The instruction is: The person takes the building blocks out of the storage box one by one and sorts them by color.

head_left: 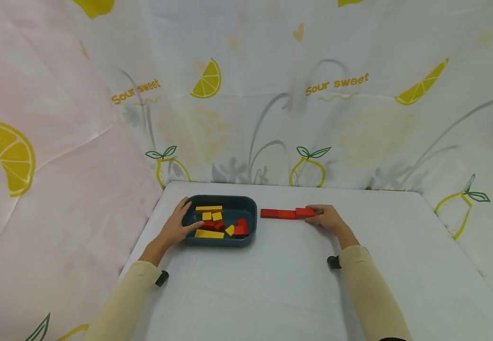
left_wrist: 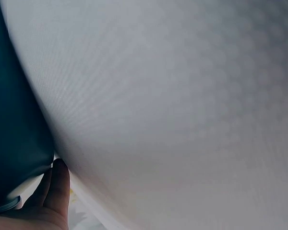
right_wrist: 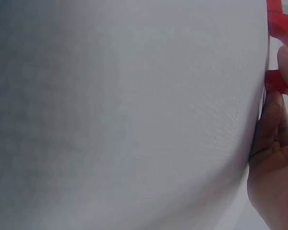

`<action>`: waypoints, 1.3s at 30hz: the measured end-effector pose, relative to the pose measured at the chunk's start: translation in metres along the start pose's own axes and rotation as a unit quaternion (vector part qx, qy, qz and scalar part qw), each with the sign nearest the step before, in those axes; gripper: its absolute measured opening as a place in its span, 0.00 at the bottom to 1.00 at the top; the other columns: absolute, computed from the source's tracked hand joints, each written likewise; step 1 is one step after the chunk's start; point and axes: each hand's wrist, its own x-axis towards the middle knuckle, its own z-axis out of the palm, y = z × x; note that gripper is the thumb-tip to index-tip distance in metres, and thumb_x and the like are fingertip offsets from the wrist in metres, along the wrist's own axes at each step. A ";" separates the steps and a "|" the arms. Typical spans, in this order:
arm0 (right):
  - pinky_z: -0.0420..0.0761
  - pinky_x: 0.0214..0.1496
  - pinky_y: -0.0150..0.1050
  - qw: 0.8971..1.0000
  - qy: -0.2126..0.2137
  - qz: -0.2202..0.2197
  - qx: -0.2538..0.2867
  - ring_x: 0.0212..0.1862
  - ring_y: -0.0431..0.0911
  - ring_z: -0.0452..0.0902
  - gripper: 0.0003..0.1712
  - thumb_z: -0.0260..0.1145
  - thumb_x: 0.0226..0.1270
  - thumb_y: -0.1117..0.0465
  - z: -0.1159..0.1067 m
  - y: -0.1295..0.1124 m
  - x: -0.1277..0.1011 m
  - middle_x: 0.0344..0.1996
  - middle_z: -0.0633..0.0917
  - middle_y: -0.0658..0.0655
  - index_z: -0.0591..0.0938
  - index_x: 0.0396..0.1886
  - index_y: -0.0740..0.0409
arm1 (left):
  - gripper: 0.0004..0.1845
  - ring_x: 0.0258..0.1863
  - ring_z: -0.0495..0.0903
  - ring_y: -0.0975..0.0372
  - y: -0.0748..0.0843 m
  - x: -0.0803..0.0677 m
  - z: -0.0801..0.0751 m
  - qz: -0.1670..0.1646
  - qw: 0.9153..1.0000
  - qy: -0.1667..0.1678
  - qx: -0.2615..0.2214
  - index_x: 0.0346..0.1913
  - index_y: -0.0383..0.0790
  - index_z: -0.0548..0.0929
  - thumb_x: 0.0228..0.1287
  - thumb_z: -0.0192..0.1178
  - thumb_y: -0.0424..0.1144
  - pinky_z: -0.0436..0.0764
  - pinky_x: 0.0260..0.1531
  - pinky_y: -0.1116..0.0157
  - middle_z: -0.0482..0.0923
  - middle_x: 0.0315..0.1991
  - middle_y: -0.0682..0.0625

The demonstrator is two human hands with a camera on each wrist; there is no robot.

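Right hand (head_left: 329, 219) is out on the table (head_left: 280, 284), a little beyond its middle toward the far edge, and its grip is closed on a red block (head_left: 305, 212): fingertips pinch that block at its right end. The block sits at the right end of a short red row (head_left: 278, 214), touching its neighbour, and the whole line runs parallel to the far edge. From the right wrist view the fingers (right_wrist: 271, 124) are curled, with a bit of red (right_wrist: 277, 81) showing at the tips; most of that picture is just white cloth, close and blurred.

Left hand (head_left: 178, 226) is over at the dark tray (head_left: 250, 208), which stands near the far left corner of the table, just left of the red row and apart from it. The thumb lies along the tray's left wall and the fingers reach over the rim, curled around it, so this grip is holding the tray. The left wrist view backs that up: the tray wall (left_wrist: 14, 134) fills the left side, with the thumb (left_wrist: 57, 187) lying against it.

Inside the tray: yellow blocks (head_left: 209, 209) and red blocks (head_left: 241, 228), loosely mixed, some touching. A long yellow one (head_left: 209, 234) lies along the near wall.
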 end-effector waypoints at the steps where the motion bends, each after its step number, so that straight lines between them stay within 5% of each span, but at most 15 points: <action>1: 0.73 0.41 0.34 1.000 -0.003 0.000 0.003 0.44 0.49 0.72 0.33 0.74 0.60 0.57 0.000 0.000 0.000 0.53 0.78 0.61 0.77 0.67 0.51 | 0.51 0.78 0.46 0.40 0.000 0.000 0.000 0.000 1.000 -0.001 0.001 0.78 0.34 0.52 0.63 0.64 0.58 0.53 0.72 0.36 0.39 0.80 0.39; 14: 0.73 0.39 0.34 1.000 0.000 -0.004 0.021 0.41 0.48 0.71 0.35 0.75 0.58 0.58 0.000 -0.002 -0.001 0.45 0.79 0.57 0.77 0.67 0.52 | 0.50 0.77 0.47 0.40 0.003 0.002 -0.001 -0.002 1.000 0.000 0.003 0.78 0.35 0.53 0.64 0.63 0.58 0.53 0.72 0.36 0.39 0.80 0.38; 26: 0.75 0.43 0.34 1.000 0.001 -0.002 -0.002 0.48 0.50 0.74 0.32 0.73 0.61 0.57 0.002 -0.004 -0.002 0.61 0.77 0.63 0.78 0.66 0.50 | 0.49 0.78 0.46 0.41 0.001 0.002 0.000 -0.006 1.000 -0.001 0.006 0.78 0.36 0.53 0.64 0.63 0.58 0.53 0.72 0.36 0.39 0.80 0.39; 39: 0.74 0.40 0.35 0.999 -0.011 -0.020 -0.032 0.43 0.49 0.72 0.31 0.73 0.61 0.57 0.001 -0.006 0.000 0.59 0.77 0.63 0.79 0.65 0.53 | 0.48 0.77 0.47 0.40 0.000 0.001 0.000 -0.001 1.000 0.003 -0.001 0.77 0.37 0.55 0.63 0.64 0.59 0.54 0.71 0.35 0.40 0.80 0.39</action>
